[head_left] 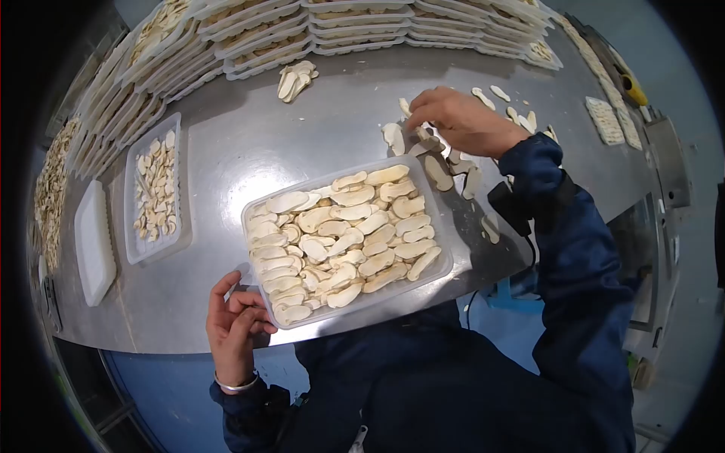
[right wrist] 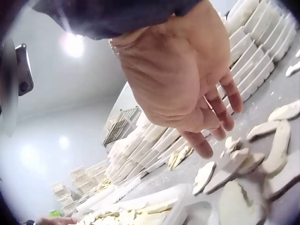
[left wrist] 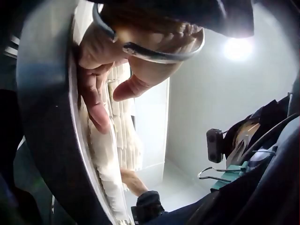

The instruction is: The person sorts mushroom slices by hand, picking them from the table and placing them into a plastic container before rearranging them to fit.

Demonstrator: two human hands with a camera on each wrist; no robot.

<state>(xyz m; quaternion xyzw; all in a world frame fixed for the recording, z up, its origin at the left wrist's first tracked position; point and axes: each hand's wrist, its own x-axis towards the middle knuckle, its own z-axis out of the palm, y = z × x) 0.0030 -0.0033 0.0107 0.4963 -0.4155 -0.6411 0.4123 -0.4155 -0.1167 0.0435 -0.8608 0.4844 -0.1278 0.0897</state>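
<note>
A clear plastic tray (head_left: 442, 226) packed with rows of pale mushroom slices (head_left: 343, 234) sits on the steel table in front of me. My left hand (head_left: 253, 309) is at the tray's near left corner, its curled fingers (left wrist: 96, 110) holding the rim. My right hand (head_left: 423, 124) reaches past the tray's far right corner. Its fingers (right wrist: 225, 117) hang down, nearly straight, over loose slices (head_left: 438, 170) lying on the table, the tips just at a small piece (right wrist: 232, 143). I see nothing held in that hand.
A second tray (head_left: 132, 196) with scattered slices and an empty white tray (head_left: 94, 241) lie at the left. Stacks of filled trays (head_left: 257, 38) line the back and left edges. A small heap of slices (head_left: 296, 79) lies mid-table. The table's front edge runs just under my left hand.
</note>
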